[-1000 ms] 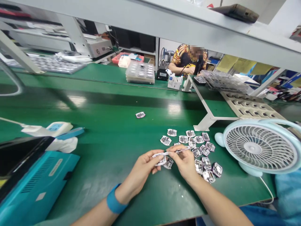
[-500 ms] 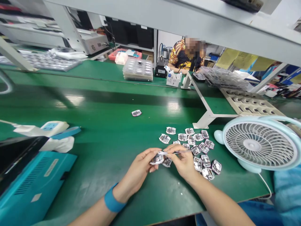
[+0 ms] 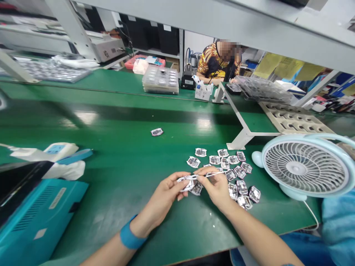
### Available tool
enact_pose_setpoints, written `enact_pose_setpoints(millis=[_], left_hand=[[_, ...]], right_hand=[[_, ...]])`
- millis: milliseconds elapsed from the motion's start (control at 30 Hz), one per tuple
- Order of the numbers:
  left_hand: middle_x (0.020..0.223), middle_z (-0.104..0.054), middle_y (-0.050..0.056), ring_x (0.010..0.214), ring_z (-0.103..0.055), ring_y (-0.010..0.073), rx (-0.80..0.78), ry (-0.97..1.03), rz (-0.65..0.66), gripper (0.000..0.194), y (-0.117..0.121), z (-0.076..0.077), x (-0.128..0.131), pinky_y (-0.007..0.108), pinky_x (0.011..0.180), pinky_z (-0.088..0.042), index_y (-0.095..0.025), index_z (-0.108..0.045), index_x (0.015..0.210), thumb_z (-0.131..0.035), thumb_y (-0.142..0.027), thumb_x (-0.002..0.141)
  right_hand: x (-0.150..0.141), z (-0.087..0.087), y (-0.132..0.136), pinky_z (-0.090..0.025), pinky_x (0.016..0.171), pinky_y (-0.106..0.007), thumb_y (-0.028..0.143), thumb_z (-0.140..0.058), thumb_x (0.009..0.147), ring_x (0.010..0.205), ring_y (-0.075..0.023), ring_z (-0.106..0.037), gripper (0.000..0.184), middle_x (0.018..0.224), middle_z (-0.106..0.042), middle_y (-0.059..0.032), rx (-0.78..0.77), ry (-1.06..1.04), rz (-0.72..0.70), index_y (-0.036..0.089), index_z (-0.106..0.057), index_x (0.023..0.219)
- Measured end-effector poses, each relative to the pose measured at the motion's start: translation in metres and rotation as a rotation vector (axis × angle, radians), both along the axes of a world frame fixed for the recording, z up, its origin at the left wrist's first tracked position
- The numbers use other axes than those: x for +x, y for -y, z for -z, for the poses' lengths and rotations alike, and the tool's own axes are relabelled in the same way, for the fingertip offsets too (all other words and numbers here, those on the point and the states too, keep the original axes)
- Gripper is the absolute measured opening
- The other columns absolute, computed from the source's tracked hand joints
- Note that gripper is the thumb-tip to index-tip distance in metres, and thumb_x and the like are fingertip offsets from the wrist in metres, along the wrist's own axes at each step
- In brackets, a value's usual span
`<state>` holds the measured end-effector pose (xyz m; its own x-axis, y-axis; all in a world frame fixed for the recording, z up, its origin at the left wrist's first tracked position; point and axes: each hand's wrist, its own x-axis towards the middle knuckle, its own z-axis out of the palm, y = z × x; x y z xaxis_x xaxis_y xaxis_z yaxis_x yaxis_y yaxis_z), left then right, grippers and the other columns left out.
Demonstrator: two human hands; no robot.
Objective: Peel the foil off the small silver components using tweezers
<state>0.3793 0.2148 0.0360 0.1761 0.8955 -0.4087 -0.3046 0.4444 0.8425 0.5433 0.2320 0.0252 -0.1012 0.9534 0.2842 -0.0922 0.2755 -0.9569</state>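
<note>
head view: left fingers (image 3: pixel 174 181) pinch a foil-edged part (image 3: pixel 186 183), right fingers (image 3: pixel 204 173) holding a thin strip (image 3: pixel 215 174) touching it.

Small metal parts (image 3: pixel 230 175) lie clustered on the worktop (image 3: pixel 122 155) — a desk fan (image 3: pixel 305 166) just to their right, a boxy case (image 3: pixel 41 218) well to their left. Farther back, stacked trays (image 3: pixel 160 79) stand left of a seated co-worker (image 3: pixel 217 64) — across the worktop.

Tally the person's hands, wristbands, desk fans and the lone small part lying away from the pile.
Hands: 2 (left hand, right hand)
Wristbands: 1 (blue wristband)
Desk fans: 1 (desk fan)
Lone parts: 1 (lone part)
Total: 5
</note>
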Motion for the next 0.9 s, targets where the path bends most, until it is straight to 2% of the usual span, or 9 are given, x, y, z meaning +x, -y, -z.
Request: enact_pose_setpoints(millis=[100,233,467,900], left_hand=[[0.067,-0.066,0.0,0.056,-0.054,0.0109,0.074,-0.092,-0.002,0.04,-0.0004,0.0016,-0.0006,0.022,0.051,-0.037,-0.014,-0.067,0.1,-0.079,-0.036,0.068],[0.061,-0.065,-0.001,0.055,-0.054,0.0125,0.15,-0.181,-0.02,0.038,-0.0008,-0.0001,-0.0002,0.022,0.05,-0.036,-0.015,-0.068,0.097,-0.078,-0.034,0.066],[0.06,-0.064,-0.001,0.056,-0.054,0.0148,0.189,-0.189,-0.039,0.032,-0.001,-0.0023,0.0027,0.025,0.054,-0.04,-0.018,-0.07,0.089,-0.078,-0.032,0.062],[0.063,-0.065,0.0,0.058,-0.056,0.0161,0.194,-0.201,-0.011,0.032,-0.0003,-0.0054,0.0022,0.027,0.057,-0.042,-0.018,-0.07,0.092,-0.078,-0.029,0.062]], right_hand=[[-0.0002,-0.0003,-0.0019,-0.053,0.077,-0.033,0.038,-0.071,0.081,0.08,-0.0191,-0.067,0.018,0.083,-0.071,-0.0039,-0.096,-0.047,0.062,0.02,-0.066,0.082],[-0.0011,-0.0015,-0.004,-0.051,0.07,-0.029,0.042,-0.072,0.079,0.075,-0.0175,-0.063,0.023,0.077,-0.068,-0.0027,-0.175,-0.059,0.05,0.02,-0.065,0.078],[-0.0016,-0.0007,-0.0045,-0.049,0.065,-0.027,0.042,-0.074,0.076,0.069,-0.0155,-0.059,0.024,0.073,-0.064,-0.0012,-0.188,-0.062,0.055,0.02,-0.065,0.075],[-0.0007,-0.0035,-0.004,-0.049,0.066,-0.028,0.038,-0.075,0.075,0.069,-0.0164,-0.061,0.02,0.073,-0.067,-0.0009,-0.18,-0.071,0.062,0.021,-0.065,0.075]])
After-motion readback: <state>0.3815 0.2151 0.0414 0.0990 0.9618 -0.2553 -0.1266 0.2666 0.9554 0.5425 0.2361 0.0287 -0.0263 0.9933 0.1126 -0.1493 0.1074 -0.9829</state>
